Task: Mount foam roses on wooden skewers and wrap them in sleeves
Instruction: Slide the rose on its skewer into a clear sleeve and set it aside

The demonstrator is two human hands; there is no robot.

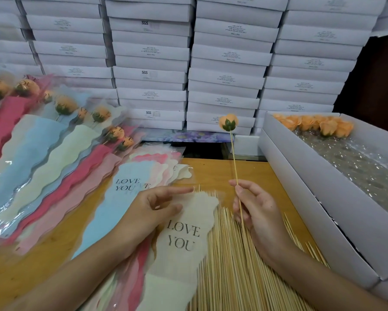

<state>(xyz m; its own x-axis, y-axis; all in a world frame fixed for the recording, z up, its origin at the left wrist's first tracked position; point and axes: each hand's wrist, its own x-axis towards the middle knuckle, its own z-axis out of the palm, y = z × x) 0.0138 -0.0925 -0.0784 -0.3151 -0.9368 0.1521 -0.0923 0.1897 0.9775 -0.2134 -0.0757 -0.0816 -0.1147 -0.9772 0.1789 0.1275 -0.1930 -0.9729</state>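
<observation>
skewer (234,162) with an orange rose (228,122) on top stood upright, pinched in my right hand (258,212); my left hand (152,209) rested loose-fingered on a cream sleeve (184,239).

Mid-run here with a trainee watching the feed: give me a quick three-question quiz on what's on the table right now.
1. True or false: the rose on the skewer in the right hand already sits inside a sleeve.
2. Where do the loose roses lie? A) in the white box on the right B) on the skewer pile C) on top of the stacked boxes
3. Fill in: the cream sleeve at the left hand reads ____.
Key: 1 false; 2 A; 3 LOVE YOU.
</observation>
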